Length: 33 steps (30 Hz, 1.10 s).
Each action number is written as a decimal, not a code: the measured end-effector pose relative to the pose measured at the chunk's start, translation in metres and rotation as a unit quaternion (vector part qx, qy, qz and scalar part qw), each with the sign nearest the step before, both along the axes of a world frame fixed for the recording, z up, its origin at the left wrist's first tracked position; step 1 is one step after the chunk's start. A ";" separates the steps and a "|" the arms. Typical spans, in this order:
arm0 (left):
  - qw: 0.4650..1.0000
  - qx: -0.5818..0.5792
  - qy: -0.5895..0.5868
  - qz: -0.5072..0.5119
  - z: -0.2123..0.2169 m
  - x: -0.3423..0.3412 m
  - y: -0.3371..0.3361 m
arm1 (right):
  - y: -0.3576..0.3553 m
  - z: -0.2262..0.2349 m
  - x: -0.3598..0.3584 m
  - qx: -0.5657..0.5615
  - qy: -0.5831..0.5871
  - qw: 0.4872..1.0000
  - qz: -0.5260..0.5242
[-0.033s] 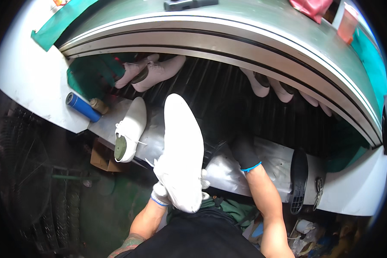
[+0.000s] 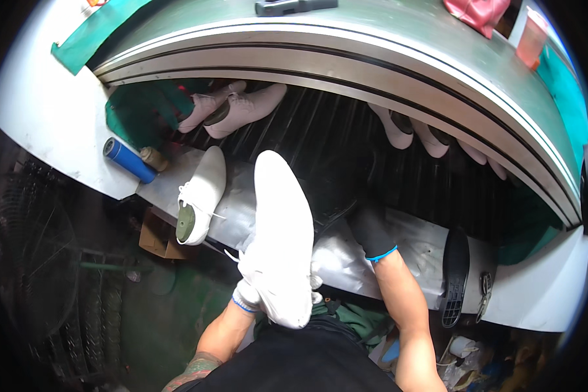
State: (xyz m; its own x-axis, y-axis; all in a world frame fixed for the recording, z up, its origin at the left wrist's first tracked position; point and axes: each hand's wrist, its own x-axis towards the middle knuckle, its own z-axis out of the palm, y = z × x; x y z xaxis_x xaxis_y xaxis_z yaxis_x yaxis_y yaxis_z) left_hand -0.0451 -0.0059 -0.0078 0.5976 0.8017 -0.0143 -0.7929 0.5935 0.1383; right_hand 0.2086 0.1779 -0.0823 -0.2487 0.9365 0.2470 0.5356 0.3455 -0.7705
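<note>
My left hand [image 2: 247, 293], in a white glove with a blue-edged cuff, is closed round a white shoe upper [image 2: 283, 225]. The upper is held with its smooth, soleless bottom facing up and its toe pointing away from me. A lace end sticks out on its left side. My right hand [image 2: 370, 228], in a black glove with a light blue cuff edge, reaches over the metal ledge toward the dark opening. Its fingers are lost in the dark, beside a black shape [image 2: 336, 189] that I cannot make out clearly. Left of the held upper, a white lace-up shoe [image 2: 203, 193] lies on the ledge.
A blue cylinder [image 2: 129, 160] and a tan spool-like object [image 2: 153, 159] stand at the ledge's left. On the right lie a black sole [image 2: 455, 277] and a metal tool [image 2: 485, 295]. Several pale shoes [image 2: 251, 110] sit on the dark rollers [image 2: 326, 114] under the machine's curved hood [image 2: 294, 55].
The held upper has shifted slightly down and to the right in the picture, and the surroundings have shifted slightly too. The black shape by my right hand shows a clearer edge.
</note>
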 end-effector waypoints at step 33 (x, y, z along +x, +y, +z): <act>0.162 0.499 0.812 0.255 0.048 0.014 -0.024 | -0.060 0.155 0.001 -0.058 0.444 0.838 0.312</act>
